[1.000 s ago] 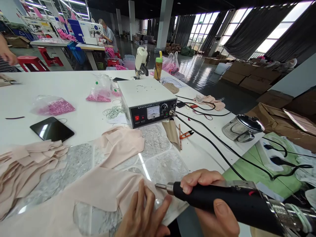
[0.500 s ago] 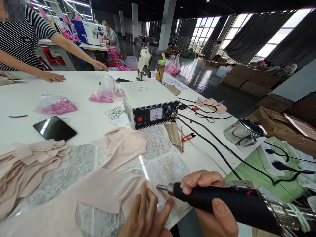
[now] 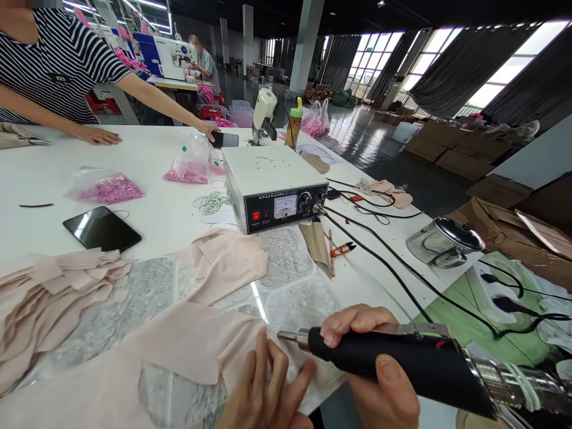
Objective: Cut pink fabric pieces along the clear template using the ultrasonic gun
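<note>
My right hand point(image 3: 386, 393) is wrapped around a black handheld ultrasonic welding gun point(image 3: 429, 363), whose metal tip points left. The tip sits just over the pale pink fabric point(image 3: 192, 336), close to my left fingertips; whether it touches the cloth I cannot tell. My left hand point(image 3: 268, 387) lies on the fabric with its fingers stretched and the thumb apart, holding nothing. Beneath the cloth is a grey stone-patterned sheet point(image 3: 290, 298). A white welder control box point(image 3: 272, 167) with a dial and red switch stands behind, cabled toward the gun.
Stacked pink fabric pieces point(image 3: 58, 298) and a dark phone point(image 3: 102, 229) lie left. Bags of pink bits point(image 3: 111, 187) sit farther back. Orange thread snips point(image 3: 343, 249), black cables point(image 3: 379, 256) and a lidded steel mug point(image 3: 442, 244) are right. A co-worker in a striped top point(image 3: 80, 53) leans over the table.
The welding gun has shifted slightly left in my right hand. My left hand has barely moved. The co-worker's arm has reached farther right and now grasps a phone behind the box.
</note>
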{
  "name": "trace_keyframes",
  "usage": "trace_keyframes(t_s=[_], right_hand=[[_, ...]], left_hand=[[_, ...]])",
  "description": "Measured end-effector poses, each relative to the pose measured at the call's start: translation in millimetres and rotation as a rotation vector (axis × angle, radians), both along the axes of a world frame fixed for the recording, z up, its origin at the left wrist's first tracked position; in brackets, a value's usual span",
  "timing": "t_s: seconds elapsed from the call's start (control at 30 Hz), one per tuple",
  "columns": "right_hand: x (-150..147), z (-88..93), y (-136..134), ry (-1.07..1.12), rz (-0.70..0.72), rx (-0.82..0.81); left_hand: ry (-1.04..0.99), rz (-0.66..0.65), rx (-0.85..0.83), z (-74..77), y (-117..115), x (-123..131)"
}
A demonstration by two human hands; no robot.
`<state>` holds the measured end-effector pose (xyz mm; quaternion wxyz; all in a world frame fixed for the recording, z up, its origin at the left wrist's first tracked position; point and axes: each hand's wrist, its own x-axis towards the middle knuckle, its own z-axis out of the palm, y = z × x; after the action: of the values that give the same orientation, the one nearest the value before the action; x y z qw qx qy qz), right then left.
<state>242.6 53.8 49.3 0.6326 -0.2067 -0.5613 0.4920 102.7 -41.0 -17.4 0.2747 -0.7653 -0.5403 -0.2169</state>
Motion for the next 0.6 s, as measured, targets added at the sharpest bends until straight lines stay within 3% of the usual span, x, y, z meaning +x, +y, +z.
trace_keyframes(t_s=[0.2,0.43,0.6], right_hand=[[0.8,-1.0,-1.8,-0.017,-0.011,0.005],[0.4,-1.3,1.1,-0.038,-0.013,0.044],[2.2,-3.0,2.0,-0.072,-0.007,0.045]], left_hand=[[0.010,-0.015,-0.012,-4.7,-0.8,-0.5],[0.046,0.039,-0.142,-2.1,-7.6,-1.1],[-0.026,-0.010,-0.068,-2.5,-6.7,-4.0]])
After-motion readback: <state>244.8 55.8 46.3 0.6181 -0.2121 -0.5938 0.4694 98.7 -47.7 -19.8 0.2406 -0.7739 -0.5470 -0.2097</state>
